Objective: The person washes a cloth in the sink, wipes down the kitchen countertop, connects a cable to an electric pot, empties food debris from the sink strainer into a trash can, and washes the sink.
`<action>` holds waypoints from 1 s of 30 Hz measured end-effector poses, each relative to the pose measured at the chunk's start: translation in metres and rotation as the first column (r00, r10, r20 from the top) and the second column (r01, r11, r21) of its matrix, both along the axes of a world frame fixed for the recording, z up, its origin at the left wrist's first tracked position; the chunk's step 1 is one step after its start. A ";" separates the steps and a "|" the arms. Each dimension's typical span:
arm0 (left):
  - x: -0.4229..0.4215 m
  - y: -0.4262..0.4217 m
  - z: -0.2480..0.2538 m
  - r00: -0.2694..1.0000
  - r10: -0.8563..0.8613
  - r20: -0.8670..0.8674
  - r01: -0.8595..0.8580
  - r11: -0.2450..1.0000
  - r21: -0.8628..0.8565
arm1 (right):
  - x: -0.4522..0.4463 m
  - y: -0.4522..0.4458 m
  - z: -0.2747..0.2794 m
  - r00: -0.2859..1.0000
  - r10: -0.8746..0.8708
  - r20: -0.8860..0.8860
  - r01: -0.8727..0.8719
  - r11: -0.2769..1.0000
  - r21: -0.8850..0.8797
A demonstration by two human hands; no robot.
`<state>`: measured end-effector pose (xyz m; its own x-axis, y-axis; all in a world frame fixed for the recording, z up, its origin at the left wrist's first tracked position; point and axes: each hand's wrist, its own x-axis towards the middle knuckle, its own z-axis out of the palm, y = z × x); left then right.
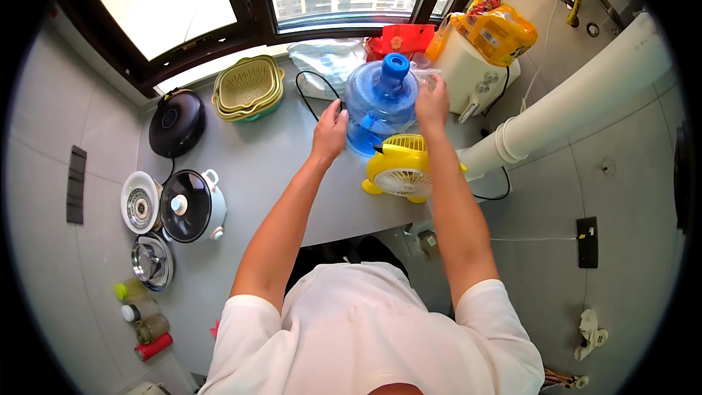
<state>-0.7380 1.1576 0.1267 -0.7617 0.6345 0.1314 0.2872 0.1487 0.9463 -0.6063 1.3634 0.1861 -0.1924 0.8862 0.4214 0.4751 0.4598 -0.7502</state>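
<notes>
A large blue water jug [380,111] with a blue cap stands upright on the grey counter. My left hand [330,134] is at the jug's left side, with thumb and fingers apart; whether it touches the jug is unclear. A thin black cable [308,102] curves down close to its fingertips. On the jug's other side, my right hand [433,102] has its fingers closed on a piece of clear plastic [425,73], perhaps a bag. Just in front of the jug, beside my right forearm, sits a yellow fan [401,168].
Nested green and yellow baskets [250,84], a black round appliance [177,123] and a lidded pot [191,206] stand to the left. A white appliance [475,66] bearing an orange package [504,33] is at the back right. A thick white pipe [570,110] crosses the right side.
</notes>
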 end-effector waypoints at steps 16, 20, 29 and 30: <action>-0.021 -0.021 0.011 0.881 0.178 0.439 -0.191 0.981 -0.015 | -0.068 -0.028 -0.013 0.808 0.468 0.357 -0.265 0.831 -0.490; -0.045 -0.067 -0.001 0.862 0.310 0.402 -0.328 0.944 -0.026 | -0.104 -0.081 -0.004 0.767 0.560 0.314 -0.354 0.776 -0.522; -0.083 -0.158 0.011 0.765 0.331 0.553 -0.434 0.898 0.064 | -0.181 -0.153 -0.007 0.697 0.648 0.307 -0.509 0.748 -0.425; -0.083 -0.166 0.016 0.745 0.295 0.599 -0.438 0.893 0.105 | -0.190 -0.151 -0.011 0.686 0.661 0.304 -0.521 0.738 -0.429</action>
